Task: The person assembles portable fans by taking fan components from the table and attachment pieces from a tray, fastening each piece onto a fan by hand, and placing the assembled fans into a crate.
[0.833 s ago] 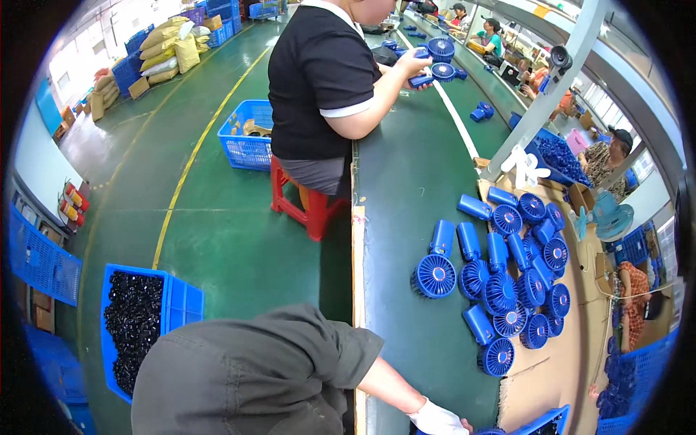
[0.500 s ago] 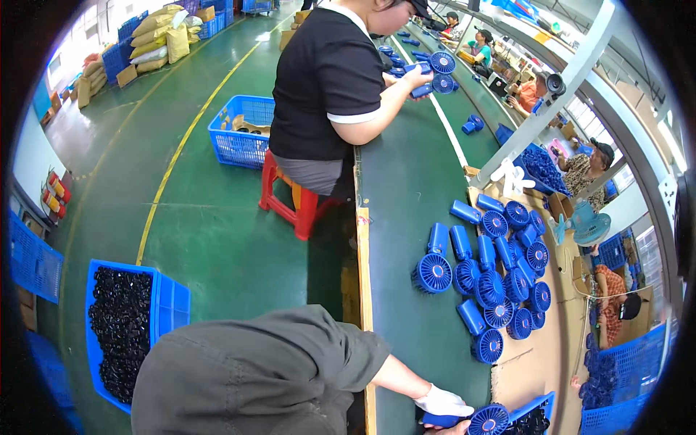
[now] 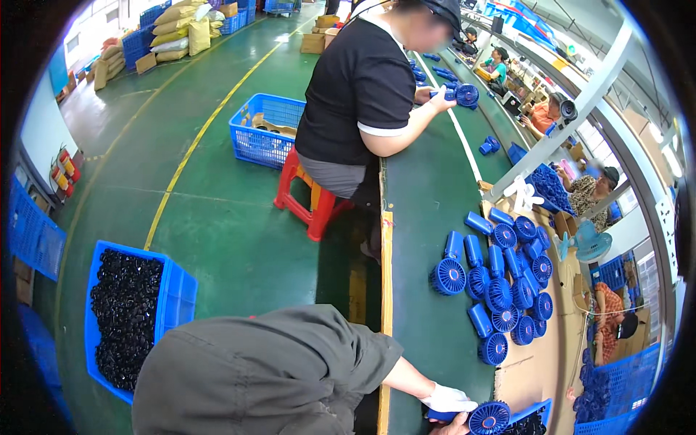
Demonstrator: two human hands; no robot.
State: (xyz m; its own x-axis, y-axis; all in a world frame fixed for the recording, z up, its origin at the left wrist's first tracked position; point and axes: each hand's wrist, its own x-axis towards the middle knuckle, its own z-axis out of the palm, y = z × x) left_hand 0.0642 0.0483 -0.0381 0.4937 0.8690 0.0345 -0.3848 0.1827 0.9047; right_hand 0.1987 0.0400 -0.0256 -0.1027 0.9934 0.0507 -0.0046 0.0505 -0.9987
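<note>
A blue handheld fan with a round slatted head is in my hands near the lower edge. My left hand, in a white glove, is closed around its handle. Bare fingers of my right hand press against the fan from below, and the rest of that hand is cut off by the edge. Beside the fan head is a blue bin of small black parts. Several more blue handheld fans lie heaped farther up the green work surface, partly on brown cardboard.
A co-worker on a red stool holds blue fans ahead. A blue crate of black parts stands on the floor to the left. A metal post rises at the right, near a teal fan. Other people sit beyond.
My view has shifted, so most of the scene appears farther right. My hands keep hold of the same fan. The co-worker has lowered the fans in their hands slightly.
</note>
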